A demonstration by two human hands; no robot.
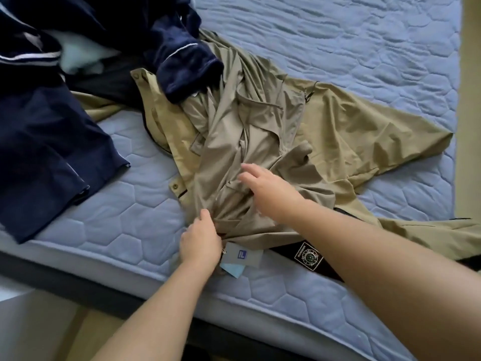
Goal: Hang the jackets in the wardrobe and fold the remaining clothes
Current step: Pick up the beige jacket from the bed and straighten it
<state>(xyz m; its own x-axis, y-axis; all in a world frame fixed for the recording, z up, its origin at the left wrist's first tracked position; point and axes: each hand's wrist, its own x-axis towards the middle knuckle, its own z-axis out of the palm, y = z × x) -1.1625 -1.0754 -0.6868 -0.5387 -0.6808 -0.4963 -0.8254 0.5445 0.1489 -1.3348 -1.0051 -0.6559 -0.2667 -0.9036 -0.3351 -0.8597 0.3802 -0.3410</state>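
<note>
Your left hand (201, 241) pinches the near hem of the taupe garment (234, 142). It lies crumpled at frame centre, its long axis running top to bottom, atop the khaki jacket (364, 121) on the mattress (130, 209). Your right hand (265, 186) is above it, fingers straight, holding nothing.

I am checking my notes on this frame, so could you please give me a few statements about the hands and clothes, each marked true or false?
1. The left hand grips the near edge of the beige garment. True.
2. The right hand holds a hanger. False: it holds nothing, and its fingers reach out straight over the beige garment.
3. The navy clothes lie on the left part of the mattress. True.
4. The paper tag lies on the navy clothes. False: it lies at the beige garment's near edge, beside the left hand.
</note>
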